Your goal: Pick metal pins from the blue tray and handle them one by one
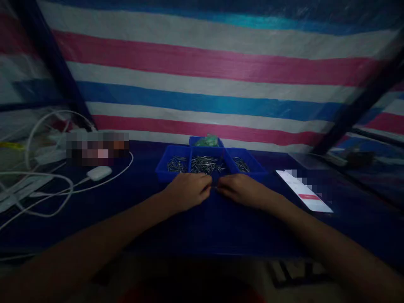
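Note:
My left hand (189, 191) and my right hand (241, 189) meet low over the table, fingertips pinched and facing each other. A small, thin metal piece (214, 187) spans the narrow gap between them, its ends hidden in the fingers. Just beyond my hands stand blue plastic bins. Shiny slender metal pieces lie loose in the left bin (161, 166), the middle bin (223, 156) and the right bin (257, 165); their exact kind is too small to tell. Behind the middle one, a further blue bin (192, 139) holds a green plastic bag (208, 140).
White cables (71, 185) and a white adapter (99, 173) lie on the left of the dark blue table (205, 235). A white card (303, 191) with a red strip is on the right. Striped sheeting (202, 63) hangs behind, between dark posts.

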Tool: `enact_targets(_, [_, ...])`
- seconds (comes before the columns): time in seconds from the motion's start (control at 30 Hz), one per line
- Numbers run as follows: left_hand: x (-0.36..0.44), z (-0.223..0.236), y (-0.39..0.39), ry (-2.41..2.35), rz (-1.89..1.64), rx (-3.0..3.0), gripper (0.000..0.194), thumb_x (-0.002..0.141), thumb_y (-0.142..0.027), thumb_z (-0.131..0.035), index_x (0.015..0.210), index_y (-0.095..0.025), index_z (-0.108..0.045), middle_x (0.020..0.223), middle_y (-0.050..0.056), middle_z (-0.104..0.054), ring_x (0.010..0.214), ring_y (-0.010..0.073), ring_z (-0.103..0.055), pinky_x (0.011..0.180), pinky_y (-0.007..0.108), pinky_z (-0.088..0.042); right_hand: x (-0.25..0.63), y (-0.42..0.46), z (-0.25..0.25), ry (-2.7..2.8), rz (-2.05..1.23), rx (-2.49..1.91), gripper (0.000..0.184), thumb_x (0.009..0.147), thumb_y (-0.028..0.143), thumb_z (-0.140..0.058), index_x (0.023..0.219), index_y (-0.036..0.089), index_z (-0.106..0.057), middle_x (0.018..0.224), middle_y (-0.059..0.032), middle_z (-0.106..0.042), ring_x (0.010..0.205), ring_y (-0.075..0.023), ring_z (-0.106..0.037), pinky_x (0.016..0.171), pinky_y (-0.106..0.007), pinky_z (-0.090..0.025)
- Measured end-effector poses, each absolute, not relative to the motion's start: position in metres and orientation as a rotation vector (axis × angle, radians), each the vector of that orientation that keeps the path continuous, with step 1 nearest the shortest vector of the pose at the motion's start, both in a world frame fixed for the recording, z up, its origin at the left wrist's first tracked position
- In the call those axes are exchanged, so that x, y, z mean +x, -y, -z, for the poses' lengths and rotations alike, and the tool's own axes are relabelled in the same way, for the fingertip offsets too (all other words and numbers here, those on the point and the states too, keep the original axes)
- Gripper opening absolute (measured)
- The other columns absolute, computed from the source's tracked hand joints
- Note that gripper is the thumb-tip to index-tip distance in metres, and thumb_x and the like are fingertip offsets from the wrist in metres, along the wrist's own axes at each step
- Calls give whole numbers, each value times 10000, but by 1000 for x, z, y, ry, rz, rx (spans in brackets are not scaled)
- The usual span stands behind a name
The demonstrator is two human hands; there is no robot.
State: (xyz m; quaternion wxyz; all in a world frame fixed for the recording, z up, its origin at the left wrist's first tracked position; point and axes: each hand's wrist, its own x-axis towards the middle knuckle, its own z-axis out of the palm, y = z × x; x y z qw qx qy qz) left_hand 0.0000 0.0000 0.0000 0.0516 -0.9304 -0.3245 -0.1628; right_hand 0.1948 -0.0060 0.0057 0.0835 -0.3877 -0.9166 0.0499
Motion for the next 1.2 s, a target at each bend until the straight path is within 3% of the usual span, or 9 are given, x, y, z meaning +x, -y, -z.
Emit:
enact_targets(0.2, [1, 2, 1, 954, 657, -2965, 131, 812, -261, -433, 841, -181, -532, 777, -5, -573, 724, 120, -542, 608, 224, -390, 191, 11, -7, 2592, -491, -1067, 104, 826, 217, -441, 769, 158, -506, 654, 11, -536, 577, -92, -496, 545, -219, -347])
enact_targets(0.6, [3, -3, -3, 1016, 901, -3413, 142, 766, -218, -476, 852, -163, -576, 732, -8, -607, 609, 69, -526, 571, 193, -399, 193, 9, -3, 2439, -819, -1061, 192, 809, 328, -482, 726, 156, -504, 583, 41, -487, 509, -65, -441, 468, -192, -335])
enact_targets(0.77, [2, -4, -1, 999, 914, -3163, 86, 729, -227, -498, 781, -164, -522, 783, 2, -576, 745, 109, -517, 662, 232, -385, 194, 10, -6, 2501, -781, -1058, 192, 815, 328, -471, 822, 150, -540, 635, 20, -531, 549, -79, -476, 497, -209, -353])
enact_targets(0.87, [1, -2, 0, 1080, 784, -3081, 104, 741, -249, -475, 806, -172, -500, 746, -7, -566, 693, 112, -513, 612, 231, -374, 193, 12, -9, 2532, -765, -1051, 204, 819, 327, -465, 878, 149, -544, 668, 6, -556, 570, -88, -494, 515, -216, -363])
enact_targets(1.2, [0, 4, -2, 1067, 489, -2988, 141, 802, -279, -437, 867, -186, -521, 745, 3, -596, 695, 133, -550, 589, 239, -372, 193, 12, -13, 2663, -445, -1067, 165, 851, 225, -394, 813, 157, -539, 716, -22, -583, 616, -102, -514, 571, -228, -358])
